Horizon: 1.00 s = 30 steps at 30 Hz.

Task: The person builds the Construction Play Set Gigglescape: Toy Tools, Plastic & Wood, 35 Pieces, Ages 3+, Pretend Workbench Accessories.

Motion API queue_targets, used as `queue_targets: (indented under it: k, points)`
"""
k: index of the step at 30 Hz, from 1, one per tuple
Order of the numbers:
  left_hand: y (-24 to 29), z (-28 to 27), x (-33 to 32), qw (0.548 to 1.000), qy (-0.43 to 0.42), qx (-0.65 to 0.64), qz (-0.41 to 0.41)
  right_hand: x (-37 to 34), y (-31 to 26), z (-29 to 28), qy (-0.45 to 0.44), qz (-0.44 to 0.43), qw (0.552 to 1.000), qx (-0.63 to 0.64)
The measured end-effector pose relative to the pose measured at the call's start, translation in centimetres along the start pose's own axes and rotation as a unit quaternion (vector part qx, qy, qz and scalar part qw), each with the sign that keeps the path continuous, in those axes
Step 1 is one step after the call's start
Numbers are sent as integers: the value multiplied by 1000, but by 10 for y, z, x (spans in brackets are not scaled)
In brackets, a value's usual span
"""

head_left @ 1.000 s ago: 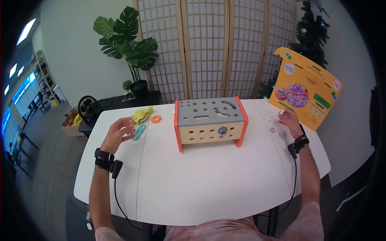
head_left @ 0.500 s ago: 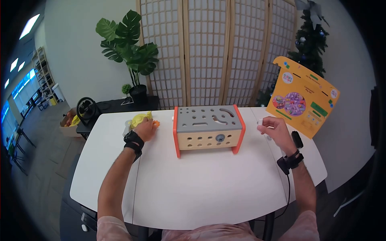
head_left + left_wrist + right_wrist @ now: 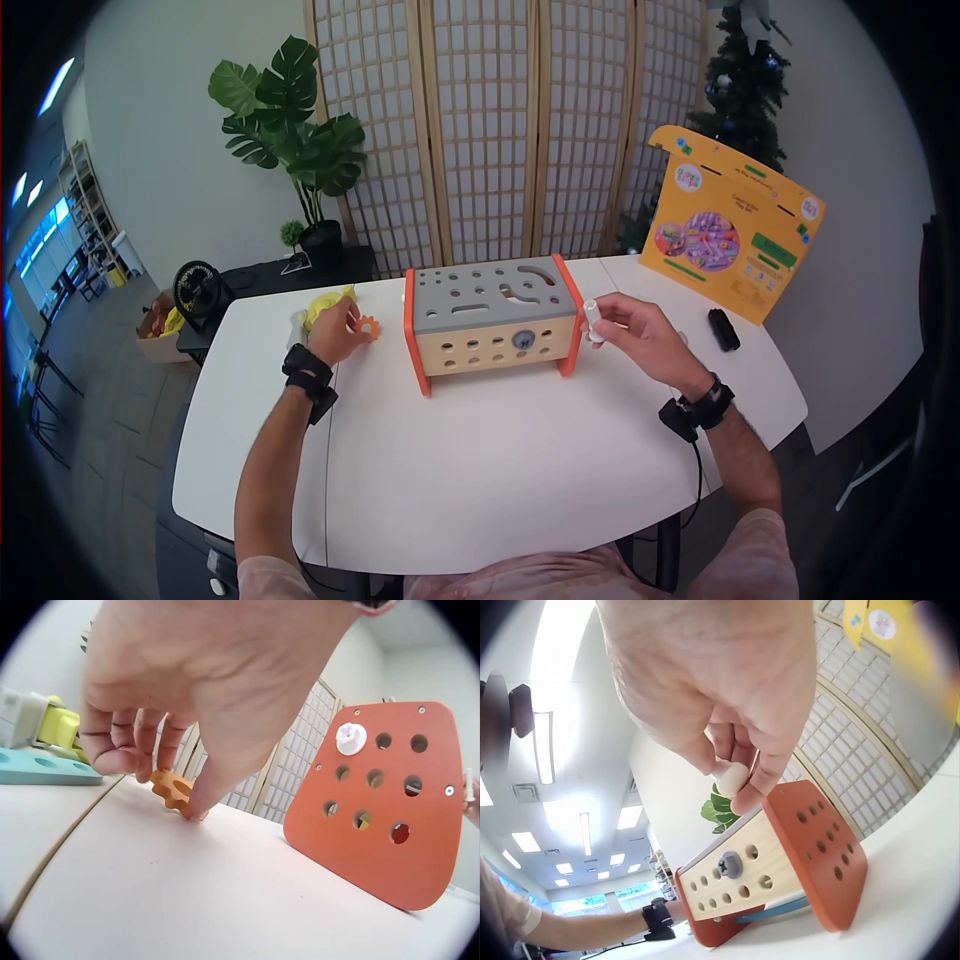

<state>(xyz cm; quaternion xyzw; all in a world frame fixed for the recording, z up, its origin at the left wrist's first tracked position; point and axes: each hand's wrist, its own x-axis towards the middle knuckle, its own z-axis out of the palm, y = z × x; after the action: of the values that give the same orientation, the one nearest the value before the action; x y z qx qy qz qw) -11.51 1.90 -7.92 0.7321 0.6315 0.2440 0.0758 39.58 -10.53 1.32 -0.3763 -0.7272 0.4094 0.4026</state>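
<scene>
White peg (image 3: pixel 591 312) pinched in right hand (image 3: pixel 645 338), long axis near upright in head view, just beside toy workbench's (image 3: pixel 490 325) right red panel (image 3: pixel 573 345). Orange gear (image 3: pixel 369 328) gripped by left hand (image 3: pixel 336 338), tilted; tabletop (image 3: pixel 480 470) strip separates gear from workbench, wider stretch runs to front edge.

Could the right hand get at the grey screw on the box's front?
Probably yes: nothing seems to block the grey screw, though the right hand holds a white peg, which may hinder it.
</scene>
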Motion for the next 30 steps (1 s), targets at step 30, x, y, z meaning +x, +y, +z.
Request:
queue_targets:
  k: [30]
  points:
    - [180, -35, -81, 954, -18, -257, 150, 13, -7, 94, 33, 1, 995, -97]
